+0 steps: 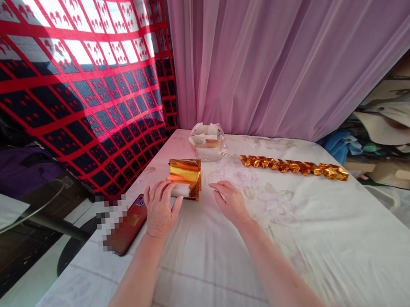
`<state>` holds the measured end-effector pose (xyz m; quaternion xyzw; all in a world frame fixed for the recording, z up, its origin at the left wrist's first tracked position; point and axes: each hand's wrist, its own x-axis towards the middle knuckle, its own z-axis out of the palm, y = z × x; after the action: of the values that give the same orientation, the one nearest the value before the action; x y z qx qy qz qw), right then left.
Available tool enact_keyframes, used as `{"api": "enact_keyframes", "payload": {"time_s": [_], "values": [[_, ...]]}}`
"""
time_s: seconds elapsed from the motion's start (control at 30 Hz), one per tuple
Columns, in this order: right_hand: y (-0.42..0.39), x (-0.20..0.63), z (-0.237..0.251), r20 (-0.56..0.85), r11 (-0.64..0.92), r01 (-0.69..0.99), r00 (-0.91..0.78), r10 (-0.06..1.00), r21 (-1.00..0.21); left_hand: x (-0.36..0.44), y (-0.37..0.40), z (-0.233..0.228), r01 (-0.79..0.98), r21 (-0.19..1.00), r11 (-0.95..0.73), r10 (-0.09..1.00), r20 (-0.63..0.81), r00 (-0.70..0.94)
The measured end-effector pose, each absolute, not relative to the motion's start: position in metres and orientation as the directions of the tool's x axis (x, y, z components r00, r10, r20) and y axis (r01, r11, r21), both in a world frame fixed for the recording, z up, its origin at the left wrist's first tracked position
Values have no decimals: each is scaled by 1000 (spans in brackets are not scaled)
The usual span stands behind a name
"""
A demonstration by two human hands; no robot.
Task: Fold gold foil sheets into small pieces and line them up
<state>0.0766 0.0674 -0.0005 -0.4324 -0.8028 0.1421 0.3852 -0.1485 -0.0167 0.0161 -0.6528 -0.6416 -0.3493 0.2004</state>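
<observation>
A small stack of gold foil paper (185,171) lies on the bed-like table cover. Its top sheet is curled over, with the white underside showing as a roll at the near edge. My left hand (161,205) grips that rolled edge, fingers on top and thumb on the near side. To the right of the stack, my right hand (231,200) hovers over or rests on the cloth, fingers loosely apart and nothing visible in them. Farther right lies a row of folded gold foil pieces (293,166), packed close together.
A clear plastic bag (209,144) with paper inside sits behind the stack. A dark red phone (131,229) lies left of my left hand, near the edge of the white floral cloth (303,249). Purple curtain (272,60) hangs behind; a red-and-navy cloth (109,94) hangs at left.
</observation>
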Motion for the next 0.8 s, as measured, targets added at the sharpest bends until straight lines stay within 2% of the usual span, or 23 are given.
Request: {"api": "enact_keyframes", "payload": {"time_s": [0.1, 0.37, 0.8], "values": [[69, 49, 4, 479, 673, 571, -475, 738, -470, -148, -16, 13, 975, 179, -129, 654, 755, -52], [72, 24, 24, 384, 711, 616, -599, 702, -338, -147, -13, 9, 964, 220, -147, 653, 754, -73], [71, 22, 29, 375, 736, 602, -634, 677, -311, -146, -13, 6, 955, 257, -146, 659, 745, -100]]}}
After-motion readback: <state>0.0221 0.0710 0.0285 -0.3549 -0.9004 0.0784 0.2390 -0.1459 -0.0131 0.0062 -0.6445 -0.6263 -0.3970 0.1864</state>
